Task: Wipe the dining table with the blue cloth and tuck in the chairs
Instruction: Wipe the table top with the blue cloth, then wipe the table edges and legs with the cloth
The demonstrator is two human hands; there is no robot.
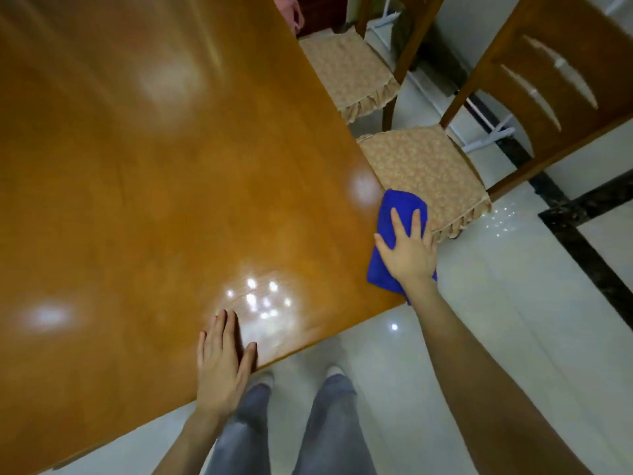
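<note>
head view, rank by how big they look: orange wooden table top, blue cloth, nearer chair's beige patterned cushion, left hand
1. orange wooden table top
2. nearer chair's beige patterned cushion
3. blue cloth and left hand: these look alike, and the right hand covers part of the cloth, so they stay unranked

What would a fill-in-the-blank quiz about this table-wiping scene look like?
1. The right hand presses a ____ cloth flat at the corner of the table.
2. The left hand lies flat on the table near its edge and holds ____.
3. The number of cushioned chairs in view beside the table is ____.

Missing words: blue; nothing; two.
</note>
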